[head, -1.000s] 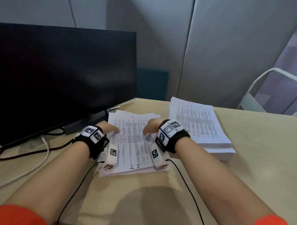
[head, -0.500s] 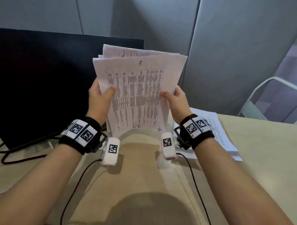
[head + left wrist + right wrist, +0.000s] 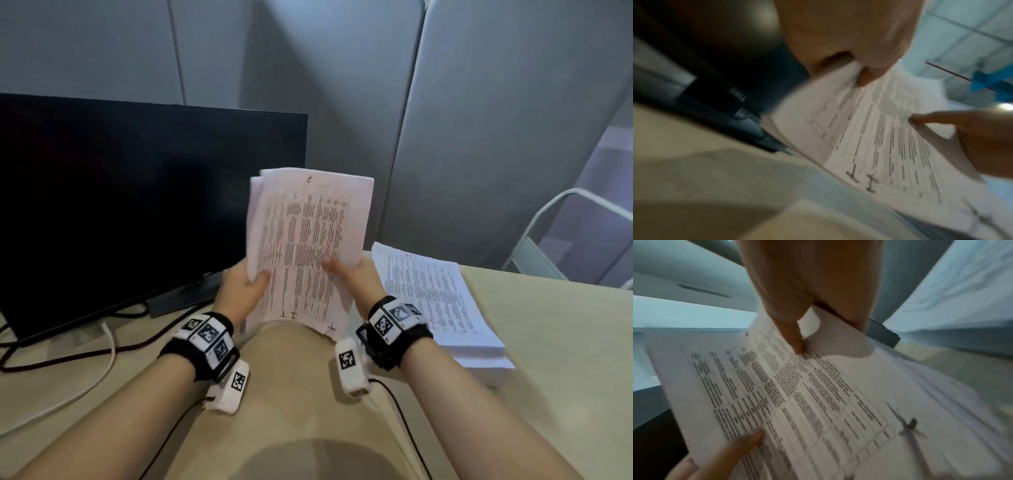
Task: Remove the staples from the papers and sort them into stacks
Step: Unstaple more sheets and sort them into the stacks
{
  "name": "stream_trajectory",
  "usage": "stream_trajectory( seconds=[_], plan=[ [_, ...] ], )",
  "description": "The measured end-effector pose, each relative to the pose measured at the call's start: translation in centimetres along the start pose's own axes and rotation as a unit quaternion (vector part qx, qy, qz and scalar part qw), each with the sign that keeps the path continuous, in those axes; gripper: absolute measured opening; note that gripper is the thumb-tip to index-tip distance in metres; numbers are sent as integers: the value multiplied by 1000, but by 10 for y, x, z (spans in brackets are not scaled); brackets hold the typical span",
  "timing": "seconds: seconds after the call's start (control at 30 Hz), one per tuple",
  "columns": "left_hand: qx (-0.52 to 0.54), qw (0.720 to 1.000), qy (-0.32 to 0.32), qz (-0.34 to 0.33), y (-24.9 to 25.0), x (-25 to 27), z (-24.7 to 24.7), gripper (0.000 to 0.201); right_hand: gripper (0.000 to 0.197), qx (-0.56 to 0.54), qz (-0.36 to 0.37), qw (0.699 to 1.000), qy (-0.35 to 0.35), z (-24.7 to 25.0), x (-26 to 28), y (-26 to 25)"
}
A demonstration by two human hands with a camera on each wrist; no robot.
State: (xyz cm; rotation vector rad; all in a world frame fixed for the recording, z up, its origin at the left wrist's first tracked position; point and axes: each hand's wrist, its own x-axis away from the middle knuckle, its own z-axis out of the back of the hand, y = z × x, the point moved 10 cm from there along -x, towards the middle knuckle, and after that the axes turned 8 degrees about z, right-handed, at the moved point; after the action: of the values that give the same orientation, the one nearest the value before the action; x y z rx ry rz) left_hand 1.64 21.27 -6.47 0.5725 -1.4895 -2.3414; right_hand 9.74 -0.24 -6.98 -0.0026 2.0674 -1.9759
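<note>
pale wood grain runs across the bench (image 3: 548,394) nearest the camera, where both forearms reach forward, each wrist wrapped in a black band with white marker tags. the left hand (image 3: 239,291) pinches the left edge of a bundle of papers (image 3: 305,246), thumb on the front sheet and fingers behind — the left wrist view shows that thumb pressed onto the printed page. the right hand (image 3: 352,277) grips the bundle's right edge the same way, thumb laid across the printed columns, fingers curled behind. the bundle is held upright above the bench, clear of the surface, its bottom edge bowed and the sheets fanned unevenly at the top left corner. the front page carries dense columns of dark print and handwritten marks near its lower edge; whether a staple holds it cannot be told. just right of the right wrist, a thick stack of printed sheets (image 3: 442,308) lies flat on the bench. to the left, black and white cables (image 3: 102,346) trail over the bench below a dark monitor (image 3: 137,205). farther back stand grey wall panels (image 3: 479,137) — and a pale metal chair frame (image 3: 555,222) at the far right.
</note>
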Motion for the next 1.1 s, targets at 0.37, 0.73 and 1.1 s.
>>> stream_trajectory(
  seconds=[0.37,0.73,1.1],
  plan=[
    [-104,983,19,-151,62,18,-15,31,72,342,456,820,47,-5,21,-164],
    [-16,996,-22,-82,56,19,-12,17,43,345,511,786,58,12,37,-169],
    [219,959,-173,38,45,18,-15,20,19,587,107,801,-49,85,-27,-170]
  ],
)
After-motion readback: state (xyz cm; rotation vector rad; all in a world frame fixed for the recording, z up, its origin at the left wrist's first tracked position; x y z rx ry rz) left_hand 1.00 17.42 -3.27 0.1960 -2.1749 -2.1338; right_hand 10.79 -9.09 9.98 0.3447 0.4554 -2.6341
